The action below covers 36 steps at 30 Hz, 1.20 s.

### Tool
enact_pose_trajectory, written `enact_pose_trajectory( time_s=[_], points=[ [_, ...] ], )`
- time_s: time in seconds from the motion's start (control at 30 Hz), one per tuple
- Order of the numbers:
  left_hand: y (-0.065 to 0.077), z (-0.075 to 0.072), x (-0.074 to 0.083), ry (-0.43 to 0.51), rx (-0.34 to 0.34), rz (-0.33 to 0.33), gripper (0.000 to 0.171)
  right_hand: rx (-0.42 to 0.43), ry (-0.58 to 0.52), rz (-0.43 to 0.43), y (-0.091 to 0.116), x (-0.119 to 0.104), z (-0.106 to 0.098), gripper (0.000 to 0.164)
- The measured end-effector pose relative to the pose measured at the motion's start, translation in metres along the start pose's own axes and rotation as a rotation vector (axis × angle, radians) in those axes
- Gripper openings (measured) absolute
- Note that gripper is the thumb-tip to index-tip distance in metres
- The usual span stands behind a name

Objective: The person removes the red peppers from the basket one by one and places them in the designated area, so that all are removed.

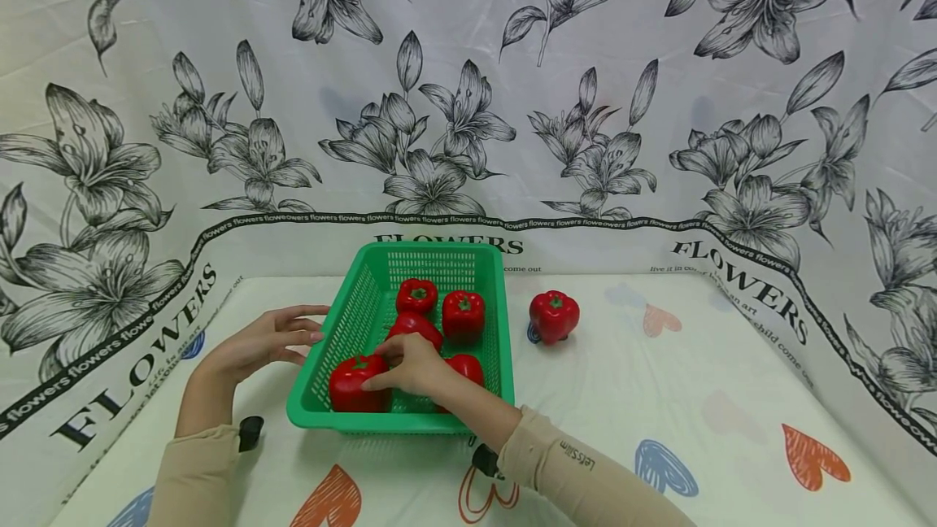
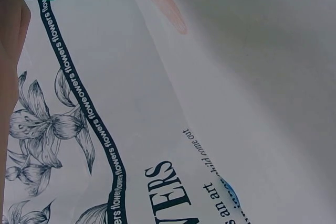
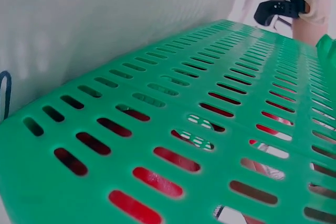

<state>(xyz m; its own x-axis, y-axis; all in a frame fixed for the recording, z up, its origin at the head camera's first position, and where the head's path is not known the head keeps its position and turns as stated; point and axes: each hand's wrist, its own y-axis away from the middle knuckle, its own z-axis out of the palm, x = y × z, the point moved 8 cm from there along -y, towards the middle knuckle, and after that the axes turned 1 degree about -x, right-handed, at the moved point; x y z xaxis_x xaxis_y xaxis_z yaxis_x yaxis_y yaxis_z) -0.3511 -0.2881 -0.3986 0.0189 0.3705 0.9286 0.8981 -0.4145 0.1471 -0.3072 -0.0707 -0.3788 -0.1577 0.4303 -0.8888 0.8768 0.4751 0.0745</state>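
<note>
A green slotted basket [image 1: 398, 421] holds several red bell peppers, among them one at the back [image 1: 416, 297] and one at the back right [image 1: 464, 316]. My right hand [image 1: 417, 364] reaches over the basket's front right part and grips a red bell pepper [image 1: 355, 389] in the front left corner, thumb and fingertips at its right side. Its forearm partly hides another pepper [image 1: 465, 367]. Beside the left wall, my left hand [image 1: 263, 340] has loosely extended fingers, their tips right at the rim. Slots of the basket wall [image 3: 173, 93] fill the right wrist view, with red showing through.
One more red bell pepper [image 1: 554, 316] lies on the table to the right of the basket. The white tablecloth [image 1: 622, 397] carries printed hearts. A flower-printed curtain [image 1: 439, 145] rises behind. Black cameras [image 1: 250, 433] are strapped at both wrists.
</note>
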Motion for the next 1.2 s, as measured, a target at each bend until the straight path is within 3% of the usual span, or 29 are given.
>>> enact_pose_trajectory(
  time_s=[0.63,1.2],
  points=[
    [0.000,0.002,-0.001,0.016,0.008,0.002,0.062,0.030,-0.123,0.011,0.008,-0.002,-0.016,0.048],
    [0.001,0.000,0.000,0.021,0.000,0.016,0.061,0.069,-0.305,-0.028,0.026,-0.008,-0.059,0.048]
  ],
)
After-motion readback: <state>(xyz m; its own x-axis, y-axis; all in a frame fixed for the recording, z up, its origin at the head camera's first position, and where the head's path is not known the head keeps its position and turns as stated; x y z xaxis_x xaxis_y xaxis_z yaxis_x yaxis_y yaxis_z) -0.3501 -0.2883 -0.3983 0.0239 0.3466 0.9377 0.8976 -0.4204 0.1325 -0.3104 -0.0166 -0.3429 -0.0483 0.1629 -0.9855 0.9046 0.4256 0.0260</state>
